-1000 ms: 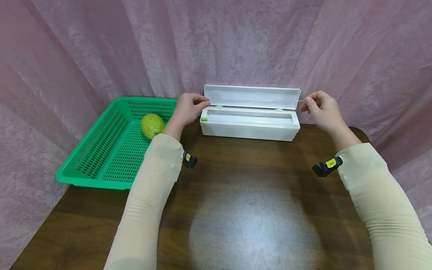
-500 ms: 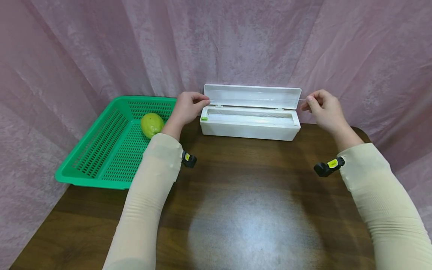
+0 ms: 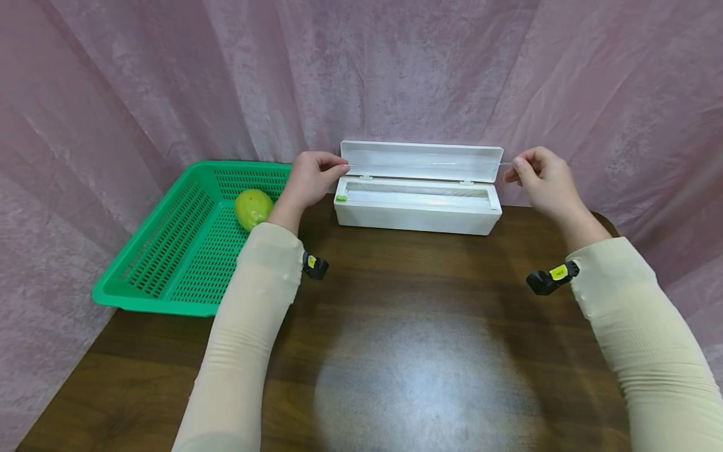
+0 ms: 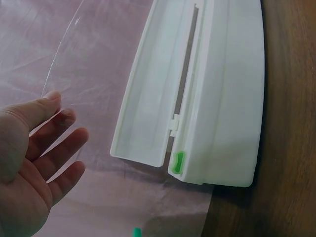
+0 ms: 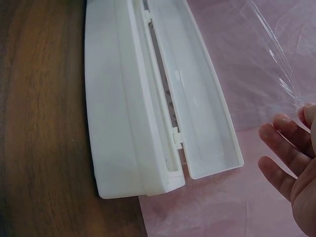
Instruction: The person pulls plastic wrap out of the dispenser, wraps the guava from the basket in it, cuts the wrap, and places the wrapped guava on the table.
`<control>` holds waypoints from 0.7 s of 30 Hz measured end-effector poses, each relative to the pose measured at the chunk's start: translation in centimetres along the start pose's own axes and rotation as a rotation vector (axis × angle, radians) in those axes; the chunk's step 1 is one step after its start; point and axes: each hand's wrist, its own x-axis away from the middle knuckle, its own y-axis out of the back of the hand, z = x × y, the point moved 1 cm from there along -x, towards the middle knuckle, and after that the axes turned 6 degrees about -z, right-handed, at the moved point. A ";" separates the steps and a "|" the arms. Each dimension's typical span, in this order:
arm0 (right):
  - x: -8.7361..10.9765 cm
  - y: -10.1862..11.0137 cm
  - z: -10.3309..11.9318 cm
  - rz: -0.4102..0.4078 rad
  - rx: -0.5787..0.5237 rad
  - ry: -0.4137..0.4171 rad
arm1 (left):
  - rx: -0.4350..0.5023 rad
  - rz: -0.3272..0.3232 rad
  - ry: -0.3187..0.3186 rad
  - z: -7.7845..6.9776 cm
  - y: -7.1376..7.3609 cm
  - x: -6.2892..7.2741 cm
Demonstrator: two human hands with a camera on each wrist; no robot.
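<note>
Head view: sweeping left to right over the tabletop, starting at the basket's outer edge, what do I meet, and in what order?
Green basket's left rim → yellow-green fruit → left hand → open white box → right hand.

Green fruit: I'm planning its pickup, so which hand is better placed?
Probably the left hand: it is nearer the green fruit; the right hand is right of the white box. Both pinch clear film.
</note>
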 end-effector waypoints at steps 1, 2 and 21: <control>0.0 0.0 0.1 -0.001 -0.002 0.003 | 0.003 -0.001 0.001 0.0 0.0 0.0; 0.0 0.0 0.1 -0.003 -0.003 0.005 | 0.005 -0.002 0.003 0.0 0.1 0.0; -0.2 0.2 0.6 -0.005 -0.036 0.007 | 0.018 -0.025 0.006 -0.3 0.4 0.1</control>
